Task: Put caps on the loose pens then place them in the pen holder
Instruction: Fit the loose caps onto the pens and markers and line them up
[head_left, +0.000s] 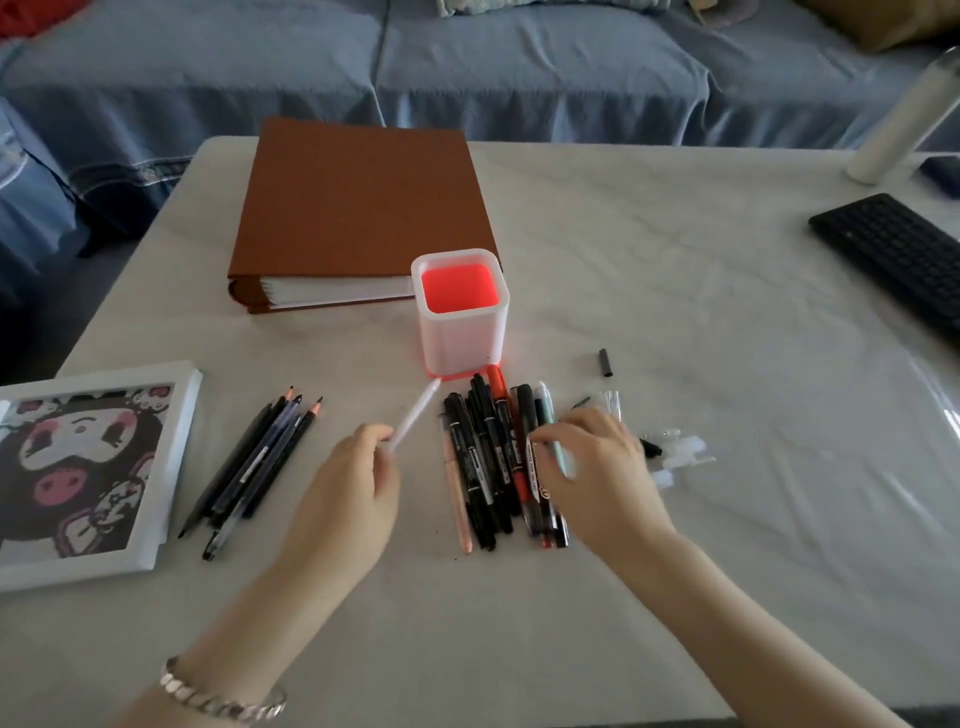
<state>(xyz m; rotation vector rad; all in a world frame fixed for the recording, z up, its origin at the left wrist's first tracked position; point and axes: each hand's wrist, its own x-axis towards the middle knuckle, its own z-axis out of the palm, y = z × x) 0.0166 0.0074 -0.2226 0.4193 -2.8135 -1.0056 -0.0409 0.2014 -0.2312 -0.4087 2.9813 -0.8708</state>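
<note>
left hand (358, 467) pinches white pen (415, 415), long axis pointing up-right at pen holder (462, 332), just beyond tip. right hand (597, 462), fingers curled, seems to pinch mint pen (544, 410) in centre pile (483, 457). count: one holder; pile about nine pens; left bunch (254, 462) about five; one black cap (605, 362); clear caps (680, 452) by right hand, number unclear.

White-covered table (649, 270) in view: a brown binder (358, 208) lies flat at the back, the white pen holder (464, 338) stands just in front of it, a heap of pens (488, 467) sits before that, with pencils (254, 462) and a framed picture (88, 467) to the left, loose caps (675, 452) to the right, and a black keyboard (898, 254) at the far right edge.
</note>
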